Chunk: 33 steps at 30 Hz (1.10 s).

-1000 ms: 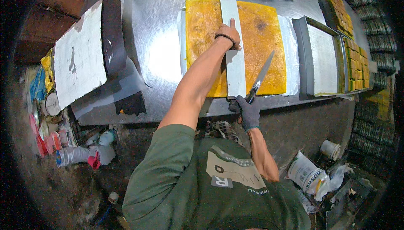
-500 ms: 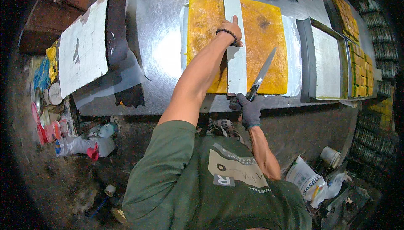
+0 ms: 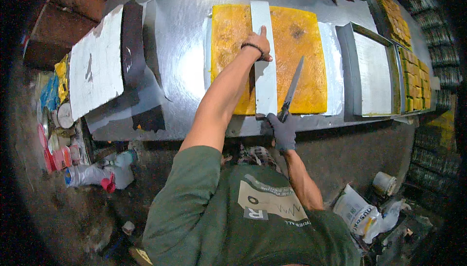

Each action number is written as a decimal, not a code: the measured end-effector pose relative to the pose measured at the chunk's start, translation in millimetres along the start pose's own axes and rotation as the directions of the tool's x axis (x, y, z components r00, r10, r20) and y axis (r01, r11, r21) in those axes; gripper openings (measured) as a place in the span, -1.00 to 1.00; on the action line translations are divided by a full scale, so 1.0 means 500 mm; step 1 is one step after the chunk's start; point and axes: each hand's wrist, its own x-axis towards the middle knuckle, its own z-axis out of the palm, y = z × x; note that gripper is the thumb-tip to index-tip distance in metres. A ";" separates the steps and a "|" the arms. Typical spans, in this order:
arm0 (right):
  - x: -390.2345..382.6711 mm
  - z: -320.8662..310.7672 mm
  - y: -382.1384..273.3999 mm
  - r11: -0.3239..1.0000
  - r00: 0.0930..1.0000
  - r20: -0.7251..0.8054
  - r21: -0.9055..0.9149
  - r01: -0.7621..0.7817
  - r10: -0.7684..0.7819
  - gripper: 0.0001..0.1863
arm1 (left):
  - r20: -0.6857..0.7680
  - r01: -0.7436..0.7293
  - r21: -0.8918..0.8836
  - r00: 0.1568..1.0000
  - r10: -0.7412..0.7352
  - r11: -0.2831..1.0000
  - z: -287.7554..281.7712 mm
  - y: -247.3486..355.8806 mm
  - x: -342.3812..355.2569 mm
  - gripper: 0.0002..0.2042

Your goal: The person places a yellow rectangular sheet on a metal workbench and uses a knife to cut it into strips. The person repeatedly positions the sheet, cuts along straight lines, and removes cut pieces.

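Note:
A flat yellow-orange slab (image 3: 228, 35), perhaps cake, lies on a pale sheet on the metal table. Across it, far to near, runs a long whitish straight strip (image 3: 265, 88). My bare left hand (image 3: 258, 44), a dark beaded bracelet at its wrist, presses on the strip with index finger and thumb stretched apart. In a grey glove, my right hand (image 3: 283, 132) grips a long knife (image 3: 293, 87) by its dark handle at the slab's near edge. The blade points away over the slab, right of the strip; I cannot tell whether it touches. Some right fingers are near the strip's near end.
Right of the slab stands a shallow metal tray (image 3: 357, 93) with a pale lining. Beyond it sit several cut yellow pieces (image 3: 416, 81). A white board (image 3: 97, 64) and dark sheets lie at left. On the floor at right are a white sack (image 3: 357, 212) and a bucket (image 3: 384, 183).
The knife has swung slightly left, its tip nearer the strip. My left hand stays on the strip. The whole view has shifted a little.

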 end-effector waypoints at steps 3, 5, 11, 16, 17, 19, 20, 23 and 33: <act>0.014 -0.029 -0.005 0.946 0.994 -0.050 -0.313 0.077 -0.098 -0.69 | -0.023 0.035 0.003 0.999 -0.034 0.999 0.002 -0.001 -0.009 0.29; 0.031 -0.046 -0.019 0.986 1.000 -0.006 -0.163 0.025 -0.026 -0.67 | -0.004 -0.003 -0.022 1.000 0.003 1.000 -0.006 -0.006 -0.013 0.28; 0.122 -0.045 -0.141 0.902 0.952 0.047 -0.311 0.301 -0.302 -0.37 | -0.003 -0.112 -0.026 0.994 0.112 0.993 -0.024 -0.012 -0.030 0.31; 0.258 0.026 -0.235 0.715 0.798 0.105 -0.386 0.582 -0.593 -0.39 | -0.059 -0.113 -0.071 0.992 0.109 0.991 -0.017 -0.019 -0.036 0.32; 0.288 0.039 -0.246 0.745 0.840 0.112 -0.412 0.525 -0.530 -0.39 | -0.055 -0.109 -0.086 0.993 0.104 0.990 -0.017 -0.022 -0.034 0.32; 0.342 0.063 -0.266 0.761 0.874 0.126 -0.444 0.474 -0.470 -0.39 | -0.068 -0.167 0.014 0.984 0.167 0.986 -0.018 -0.028 -0.030 0.30; 0.369 0.069 -0.278 0.779 0.914 0.162 -0.479 0.403 -0.373 -0.38 | -0.061 -0.174 0.022 0.983 0.175 0.984 -0.019 -0.030 -0.029 0.30; 0.406 0.086 -0.294 0.664 0.839 0.203 -0.530 0.528 -0.504 -0.37 | -0.044 -0.213 -0.022 0.976 0.212 0.977 -0.024 -0.036 -0.032 0.29; 0.430 0.094 -0.290 0.670 0.829 0.197 -0.507 0.543 -0.523 -0.40 | -0.035 -0.305 -0.100 0.952 0.303 0.947 -0.045 -0.041 -0.048 0.32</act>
